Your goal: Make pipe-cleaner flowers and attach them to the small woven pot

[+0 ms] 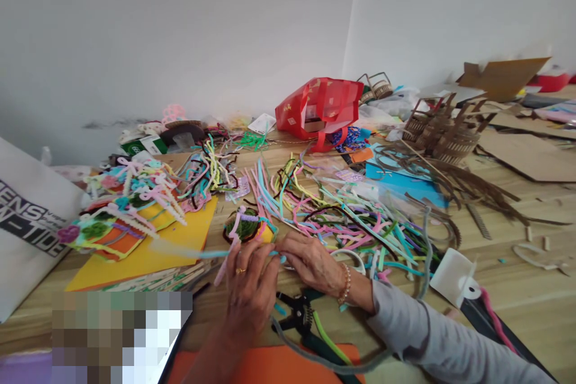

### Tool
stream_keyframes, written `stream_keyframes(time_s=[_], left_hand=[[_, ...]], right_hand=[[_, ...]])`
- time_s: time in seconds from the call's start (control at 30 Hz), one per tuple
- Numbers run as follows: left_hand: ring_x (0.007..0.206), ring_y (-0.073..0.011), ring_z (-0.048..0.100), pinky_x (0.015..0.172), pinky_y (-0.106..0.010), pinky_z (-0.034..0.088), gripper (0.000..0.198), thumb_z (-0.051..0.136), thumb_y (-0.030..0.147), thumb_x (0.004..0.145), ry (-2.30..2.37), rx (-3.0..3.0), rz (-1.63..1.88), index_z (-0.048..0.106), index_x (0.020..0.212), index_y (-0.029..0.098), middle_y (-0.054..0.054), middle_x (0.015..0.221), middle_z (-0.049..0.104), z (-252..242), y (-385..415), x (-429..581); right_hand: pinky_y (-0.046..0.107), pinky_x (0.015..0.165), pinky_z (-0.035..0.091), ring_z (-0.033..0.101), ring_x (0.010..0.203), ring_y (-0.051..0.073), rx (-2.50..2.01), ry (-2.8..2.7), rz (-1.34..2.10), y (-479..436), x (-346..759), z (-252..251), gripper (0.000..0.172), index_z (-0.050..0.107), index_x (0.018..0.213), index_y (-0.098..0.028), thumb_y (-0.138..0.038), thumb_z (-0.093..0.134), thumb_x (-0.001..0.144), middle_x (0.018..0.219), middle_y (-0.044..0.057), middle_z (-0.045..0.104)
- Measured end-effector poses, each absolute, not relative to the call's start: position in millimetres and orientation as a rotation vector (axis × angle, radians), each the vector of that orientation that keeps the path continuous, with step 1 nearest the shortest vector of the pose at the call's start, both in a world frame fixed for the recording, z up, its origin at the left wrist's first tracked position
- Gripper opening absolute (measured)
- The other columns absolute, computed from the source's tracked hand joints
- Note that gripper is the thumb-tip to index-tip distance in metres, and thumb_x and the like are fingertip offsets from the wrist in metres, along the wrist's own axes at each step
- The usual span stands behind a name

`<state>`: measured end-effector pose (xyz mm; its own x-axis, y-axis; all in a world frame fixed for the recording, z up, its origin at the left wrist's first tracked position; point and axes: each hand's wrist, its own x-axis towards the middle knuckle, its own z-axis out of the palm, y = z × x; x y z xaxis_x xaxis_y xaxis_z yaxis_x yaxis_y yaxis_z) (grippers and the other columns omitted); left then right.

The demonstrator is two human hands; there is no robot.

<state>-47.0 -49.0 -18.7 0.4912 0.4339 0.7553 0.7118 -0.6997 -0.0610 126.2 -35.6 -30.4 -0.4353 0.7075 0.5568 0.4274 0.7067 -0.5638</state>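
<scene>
Your left hand (252, 281) and right hand (315, 265) pinch a blue stem (210, 254) together. Pliers (302, 313) lie nearer you, a green-centred craft (245, 228) just beyond your fingers, and a red bag (294, 114) farther back.

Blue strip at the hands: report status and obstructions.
Left hand holding blue strip. Right hand alongside left, grip unclear. Strip's outer end blurred. Pliers close by, apparently not blocking.

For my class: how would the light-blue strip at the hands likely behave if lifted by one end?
The light-blue strip is probably fairly stiff: its length juts out nearly straight past the left hand. So thin, it should feel light. Its blurred free end suggests it may swing about.
</scene>
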Motion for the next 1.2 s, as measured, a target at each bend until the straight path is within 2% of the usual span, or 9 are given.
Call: stream_keyframes(time_s=[0.2,0.33,0.43,0.57,0.7,0.83,0.9,1.03,1.2], left_hand=[[0.095,-0.0243,0.061,0.101,-0.050,0.035,0.021,0.056,0.001,0.080,-0.910,-2.374,-1.035,0.065,0.089,0.018,-0.009,0.094,0.072,-11.4,-47.5,-48.9],[0.083,-0.0222,0.064,0.090,-0.041,0.042,0.019,0.059,0.004,0.080,-0.922,-2.437,-1.023,0.065,0.091,0.018,-0.008,0.089,0.073,-10.7,-46.4,-50.1],[0.080,-0.0212,0.066,0.080,-0.032,0.045,0.018,0.057,0.008,0.083,-1.008,-2.528,-1.079,0.066,0.094,0.020,-0.007,0.087,0.074,-13.9,-46.5,-50.8],[0.069,-0.0200,0.066,0.070,-0.027,0.044,0.014,0.059,0.014,0.082,-1.357,-2.676,-1.292,0.069,0.086,0.023,-0.005,0.074,0.073,-15.0,-48.5,-48.0],[0.060,-0.0190,0.062,0.064,-0.026,0.042,0.006,0.066,0.020,0.076,-1.867,-2.701,-1.609,0.068,0.075,0.025,-0.002,0.066,0.070,-8.5,-49.3,-42.9],[0.068,-0.0207,0.066,0.066,-0.026,0.043,0.003,0.066,0.024,0.076,-2.129,-2.741,-1.835,0.065,0.077,0.026,-0.001,0.069,0.071,-1.0,-48.4,-40.8],[0.060,-0.0189,0.064,0.061,-0.025,0.043,0.005,0.066,0.026,0.076,-2.202,-2.795,-1.856,0.063,0.073,0.025,0.000,0.068,0.070,1.1,-48.1,-41.4],[0.037,-0.0115,0.048,0.041,-0.022,0.034,0.017,0.061,0.033,0.079,-2.378,-2.870,-1.840,0.058,0.067,0.022,0.000,0.064,0.068,2.2,-47.0,-43.3],[0.037,-0.0118,0.053,0.039,-0.021,0.036,0.022,0.060,0.038,0.078,-2.550,-2.989,-1.847,0.059,0.067,0.019,-0.002,0.063,0.069,-0.5,-41.8,-44.2]], right_hand=[[0.027,0.075,0.046,0.058,0.080,0.016,-0.873,-1.998,0.546,-36.1,126.3,-33.5,0.022,0.059,0.106,-0.016,-0.017,0.041,0.094,0.089,0.006,0.064],[0.022,0.061,0.045,0.055,0.066,0.013,-0.946,-1.810,0.883,-35.1,125.5,-33.7,0.017,0.062,0.099,-0.016,-0.027,0.051,0.092,0.076,0.002,0.062],[0.019,0.050,0.040,0.050,0.054,0.009,-0.921,-1.593,1.241,-33.1,126.1,-30.7,0.025,0.061,0.093,-0.015,-0.039,0.058,0.087,0.064,-0.002,0.056],[0.017,0.047,0.041,0.049,0.049,0.007,-0.859,-1.445,1.473,-29.4,128.9,-27.5,0.035,0.062,0.090,-0.014,-0.047,0.067,0.079,0.062,-0.003,0.057],[0.018,0.047,0.045,0.052,0.050,0.007,-0.833,-1.423,1.525,-26.6,131.6,-27.8,0.038,0.063,0.091,-0.015,-0.048,0.070,0.076,0.071,0.000,0.063],[0.018,0.047,0.045,0.052,0.050,0.007,-0.843,-1.442,1.525,-25.0,132.4,-29.6,0.037,0.065,0.094,-0.014,-0.047,0.069,0.077,0.074,0.002,0.067],[0.018,0.046,0.045,0.050,0.048,0.007,-0.863,-1.464,1.493,-24.6,132.3,-30.8,0.035,0.066,0.093,-0.013,-0.045,0.069,0.078,0.069,0.001,0.064],[0.019,0.046,0.045,0.051,0.047,0.008,-0.903,-1.491,1.442,-24.4,132.0,-34.2,0.032,0.068,0.092,-0.014,-0.043,0.068,0.079,0.064,-0.001,0.060],[0.018,0.047,0.044,0.049,0.049,0.007,-0.911,-1.499,1.411,-25.6,131.5,-36.8,0.030,0.069,0.091,-0.014,-0.043,0.066,0.081,0.068,0.000,0.061]])
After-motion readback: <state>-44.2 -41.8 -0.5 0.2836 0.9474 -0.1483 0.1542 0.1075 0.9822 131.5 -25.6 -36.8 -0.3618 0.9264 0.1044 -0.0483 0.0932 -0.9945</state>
